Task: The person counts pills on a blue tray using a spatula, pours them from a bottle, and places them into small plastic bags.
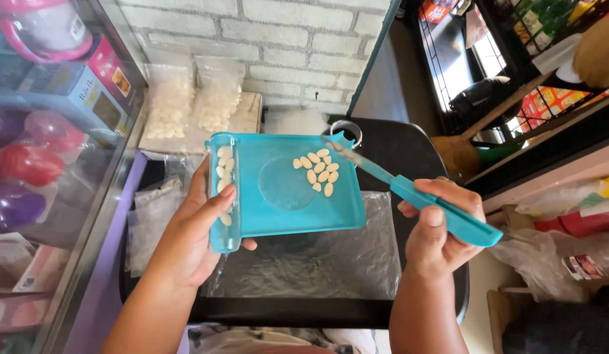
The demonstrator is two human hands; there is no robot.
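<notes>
The left hand [196, 239] grips the tray [284, 190] by its trough edge, held over a black stool [409, 147]; the right hand [435, 226] is clenched on the spatula [409, 190], tip at the tray's far rim. Some pills [223, 172] lie in the trough already — a cluster [317, 174] remains on the flat. Beyond, two clear bags [189, 101] of white pieces lean on the brick wall; coloured boxes [75, 85] sit behind glass, left.

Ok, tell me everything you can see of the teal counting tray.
The teal counting tray is a flat, glossy plastic rectangle with a raised rim and a faint round mark at its centre. Along its left edge runs a clear-lidded channel holding several white tablets; about ten more lie loose upper right. The left hand holds it level above a black tabletop, thumb on the channel. The teal spatula in the right hand reaches its top edge.
</notes>
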